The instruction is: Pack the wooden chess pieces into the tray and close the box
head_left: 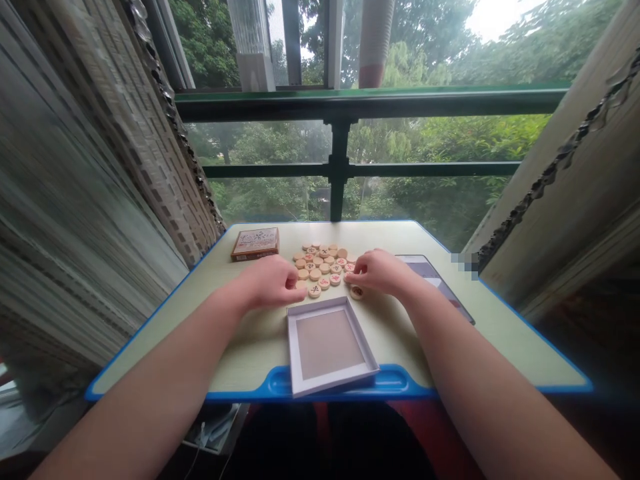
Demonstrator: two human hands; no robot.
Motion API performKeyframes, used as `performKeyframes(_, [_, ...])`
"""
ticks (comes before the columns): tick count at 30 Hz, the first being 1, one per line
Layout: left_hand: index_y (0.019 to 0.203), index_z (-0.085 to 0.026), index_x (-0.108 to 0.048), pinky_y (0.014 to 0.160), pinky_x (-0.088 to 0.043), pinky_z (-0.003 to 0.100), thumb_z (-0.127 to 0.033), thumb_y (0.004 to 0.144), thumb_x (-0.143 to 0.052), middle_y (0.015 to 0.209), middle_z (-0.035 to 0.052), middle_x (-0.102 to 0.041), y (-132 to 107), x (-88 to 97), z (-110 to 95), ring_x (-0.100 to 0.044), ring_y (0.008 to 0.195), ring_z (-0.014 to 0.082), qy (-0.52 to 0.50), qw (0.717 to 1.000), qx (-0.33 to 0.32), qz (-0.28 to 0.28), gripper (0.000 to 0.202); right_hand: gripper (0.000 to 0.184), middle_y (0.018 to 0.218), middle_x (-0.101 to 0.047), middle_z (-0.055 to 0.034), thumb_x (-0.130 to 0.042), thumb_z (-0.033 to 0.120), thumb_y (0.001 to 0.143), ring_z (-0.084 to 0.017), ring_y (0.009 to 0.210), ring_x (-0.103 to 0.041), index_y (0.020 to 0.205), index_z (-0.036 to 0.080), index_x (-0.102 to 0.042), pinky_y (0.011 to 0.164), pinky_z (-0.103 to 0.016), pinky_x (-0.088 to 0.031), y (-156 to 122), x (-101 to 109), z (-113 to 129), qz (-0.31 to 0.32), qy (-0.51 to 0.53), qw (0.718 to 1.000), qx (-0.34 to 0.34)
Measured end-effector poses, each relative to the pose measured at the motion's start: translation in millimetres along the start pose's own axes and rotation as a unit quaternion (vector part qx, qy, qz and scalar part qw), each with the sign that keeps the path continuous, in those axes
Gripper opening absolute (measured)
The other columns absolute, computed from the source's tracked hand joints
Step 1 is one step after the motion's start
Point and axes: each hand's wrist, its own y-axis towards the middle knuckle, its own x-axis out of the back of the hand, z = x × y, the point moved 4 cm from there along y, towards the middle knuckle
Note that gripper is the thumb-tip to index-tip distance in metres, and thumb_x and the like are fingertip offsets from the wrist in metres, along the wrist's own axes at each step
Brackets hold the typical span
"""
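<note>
2 hands (270, 280) (379, 272), grip unclear, at round pieces (325, 268) on a blue-edged table (500, 333) before a green-railed window (390, 140)

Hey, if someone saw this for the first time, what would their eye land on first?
Probably the cluster of round pieces, some marked in red or black, on the pale table between the left hand and right hand. Next, the open shallow box at the table's near edge. Beyond the table, a dark railing stands out against bright greenery.

The discs (315, 274) look smooth and wooden, the tray (330, 343) matt cardboard.
</note>
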Motion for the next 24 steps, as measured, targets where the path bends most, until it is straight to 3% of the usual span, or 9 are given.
performKeyframes(5, [0.047,-0.017,-0.048,0.043,-0.02,0.026,-0.026,0.058,-0.052,0.045,-0.0021,-0.045,-6.5,3.0,-3.2,-0.037,0.044,0.0098,-0.054,0.998,0.01,0.036,0.014,0.025,0.073,-0.066,-0.0053,-0.059,0.043,0.068,-0.015,0.064,-0.054,0.071,0.02,-0.068,0.049,-0.025,-0.03,1.0,-1.2,0.3,0.015,0.011,1.0,-0.015])
performKeyframes(9, [0.049,-0.017,-0.049,0.042,-0.02,0.026,-0.027,0.057,-0.051,0.046,-0.0017,-0.046,-9.0,2.9,-5.7,-0.038,0.044,0.0102,-0.071,0.994,0.027,0.073,0.012,0.021,0.073,-0.066,-0.0046,-0.058,0.038,0.07,-0.017,0.073,-0.054,0.07,0.02,-0.068,0.054,-0.024,-0.034,-0.3,6.9,2.6,-0.038,0.016,0.999,0.016])
performKeyframes(13, [0.053,-0.016,-0.056,0.043,-0.021,0.026,-0.031,0.058,-0.052,0.05,-0.0006,-0.05,-9.9,2.5,-0.6,-0.041,0.047,0.0112,-0.072,0.989,0.056,0.115,0.016,0.019,0.074,-0.065,-0.0039,-0.06,0.036,0.071,-0.018,0.078,-0.053,0.072,0.019,-0.069,0.064,-0.026,-0.038,-7.1,12.6,18.6,-0.083,0.061,0.989,0.108])
performKeyframes(18, [0.058,-0.015,-0.061,0.045,-0.028,0.024,-0.032,0.06,-0.051,0.053,0.0004,-0.057,-12.0,-1.9,9.8,-0.046,0.051,0.0119,-0.152,0.964,0.098,0.195,0.019,0.014,0.071,-0.063,-0.0033,-0.061,0.03,0.074,-0.014,0.072,-0.052,0.074,0.018,-0.068,0.069,-0.026,-0.04,-25.2,10.0,56.8,-0.067,0.146,0.954,0.254])
performKeyframes(20, [0.059,-0.015,-0.062,0.047,-0.031,0.023,-0.032,0.06,-0.051,0.056,0.0014,-0.061,-12.4,-6.5,8.8,-0.05,0.053,0.0128,-0.188,0.95,0.097,0.231,0.02,0.011,0.072,-0.062,-0.0034,-0.062,0.027,0.073,-0.014,0.071,-0.052,0.074,0.018,-0.068,0.07,-0.027,-0.04,-31.8,5.0,68.7,-0.056,0.134,0.947,0.287])
performKeyframes(24, [0.059,-0.015,-0.059,0.047,-0.034,0.022,-0.03,0.059,-0.052,0.053,0.001,-0.06,-9.4,-12.3,2.9,-0.051,0.051,0.0129,-0.211,0.946,0.095,0.226,0.016,0.011,0.072,-0.061,-0.0039,-0.063,0.026,0.069,-0.015,0.07,-0.05,0.076,0.018,-0.066,0.066,-0.027,-0.039,-38.8,-7.2,80.7,-0.029,0.084,0.94,0.329])
